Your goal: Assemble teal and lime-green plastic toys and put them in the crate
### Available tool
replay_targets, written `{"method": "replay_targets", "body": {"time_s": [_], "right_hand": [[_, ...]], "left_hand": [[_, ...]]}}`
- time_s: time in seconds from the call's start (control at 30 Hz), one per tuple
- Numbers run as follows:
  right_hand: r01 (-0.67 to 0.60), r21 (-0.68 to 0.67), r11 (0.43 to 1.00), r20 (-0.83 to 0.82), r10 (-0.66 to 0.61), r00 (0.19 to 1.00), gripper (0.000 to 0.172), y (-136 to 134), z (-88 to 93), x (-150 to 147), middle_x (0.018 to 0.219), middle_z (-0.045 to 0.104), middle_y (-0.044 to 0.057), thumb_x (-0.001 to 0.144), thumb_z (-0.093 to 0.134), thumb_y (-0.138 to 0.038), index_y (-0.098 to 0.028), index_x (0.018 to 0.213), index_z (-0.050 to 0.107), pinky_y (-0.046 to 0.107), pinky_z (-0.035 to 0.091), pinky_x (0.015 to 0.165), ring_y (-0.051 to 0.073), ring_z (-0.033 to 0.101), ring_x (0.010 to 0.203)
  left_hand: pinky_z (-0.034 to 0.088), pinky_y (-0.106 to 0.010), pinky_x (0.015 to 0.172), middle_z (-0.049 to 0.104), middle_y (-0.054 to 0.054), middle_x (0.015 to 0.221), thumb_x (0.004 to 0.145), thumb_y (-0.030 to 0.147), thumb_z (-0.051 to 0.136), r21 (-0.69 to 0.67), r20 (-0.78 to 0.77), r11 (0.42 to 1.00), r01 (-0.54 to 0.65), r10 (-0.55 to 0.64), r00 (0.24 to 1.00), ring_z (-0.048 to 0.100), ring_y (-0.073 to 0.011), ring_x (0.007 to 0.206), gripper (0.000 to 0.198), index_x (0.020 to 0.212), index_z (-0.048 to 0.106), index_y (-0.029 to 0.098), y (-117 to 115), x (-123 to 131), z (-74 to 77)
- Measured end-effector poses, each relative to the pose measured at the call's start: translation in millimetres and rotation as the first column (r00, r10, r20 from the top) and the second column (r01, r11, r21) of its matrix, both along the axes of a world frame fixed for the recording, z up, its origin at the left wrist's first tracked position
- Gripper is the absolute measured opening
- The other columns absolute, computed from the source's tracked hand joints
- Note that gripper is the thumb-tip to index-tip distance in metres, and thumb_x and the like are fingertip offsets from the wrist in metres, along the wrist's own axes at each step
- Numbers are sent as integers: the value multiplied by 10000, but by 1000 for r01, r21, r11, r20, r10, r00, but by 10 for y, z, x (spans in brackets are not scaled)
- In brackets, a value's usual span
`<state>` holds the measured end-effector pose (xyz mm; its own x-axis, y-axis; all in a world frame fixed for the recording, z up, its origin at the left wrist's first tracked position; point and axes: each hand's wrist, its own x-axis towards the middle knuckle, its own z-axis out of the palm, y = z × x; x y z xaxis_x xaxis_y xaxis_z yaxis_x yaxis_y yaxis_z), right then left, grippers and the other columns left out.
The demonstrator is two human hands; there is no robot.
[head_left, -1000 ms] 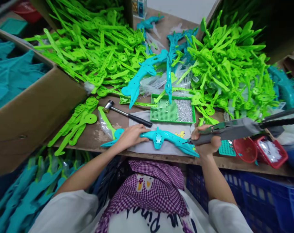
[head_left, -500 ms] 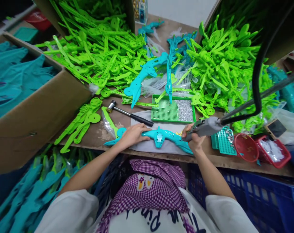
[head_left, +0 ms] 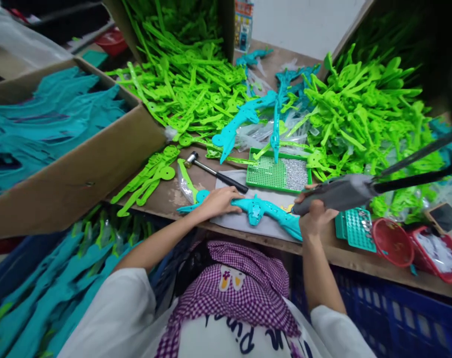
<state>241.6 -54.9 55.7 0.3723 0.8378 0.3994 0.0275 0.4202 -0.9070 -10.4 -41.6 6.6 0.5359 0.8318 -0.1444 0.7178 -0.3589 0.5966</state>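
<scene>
A long turquoise plastic part (head_left: 273, 214) lies across a grey cloth (head_left: 229, 222) at the table's front edge. My left hand (head_left: 219, 201) grips its left half, fingers bent over the top. In my right hand (head_left: 315, 218) is a grey power screwdriver (head_left: 339, 193), slanted with its tip down at the right half of the part; I cannot tell whether the tip sits in a hole. Behind the part lies a hammer (head_left: 213, 172) with a black handle. A green perforated tray (head_left: 265, 171) beside it holds many small metal screws (head_left: 296, 174).
Heaps of lime-green parts (head_left: 192, 94) and more lime-green parts (head_left: 360, 114) spill from boxes behind. A cardboard box (head_left: 99, 164) of turquoise parts stands left. At right are a teal tray (head_left: 354, 226), red bowl (head_left: 392, 241) and red basket (head_left: 451, 275). A black cable (head_left: 415, 183) trails from the screwdriver.
The whole view has swung left, so things sit further right in the picture. Both hands keep their holds, and the screwdriver tip stays at the right half of the turquoise part.
</scene>
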Motion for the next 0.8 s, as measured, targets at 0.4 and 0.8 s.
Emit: {"method": "replay_targets", "body": {"time_s": [0.4,0.8], "right_hand": [[238,78,968,416,-248,875,401,284,92,-298,880,637,49,720,726,-464,-163,974,648,401,524,757,221,620,823],[-421,-283,862,933,349,86,665,-362,-736,-1591,1435,478,170,892,501,-493,-123,1432,389,537,271,1098,328,426,1311]], "left_hand": [[506,-313,821,607,-66,1008,712,414,726,-191,457,583,-790,765,454,597,-159,873,618,1227,538,130,-445,-1205,-72],[501,-194,582,674,-6,730,709,271,785,-828,265,329,-453,943,200,659,-110,621,375,976,557,139,-549,-1130,-29]]}}
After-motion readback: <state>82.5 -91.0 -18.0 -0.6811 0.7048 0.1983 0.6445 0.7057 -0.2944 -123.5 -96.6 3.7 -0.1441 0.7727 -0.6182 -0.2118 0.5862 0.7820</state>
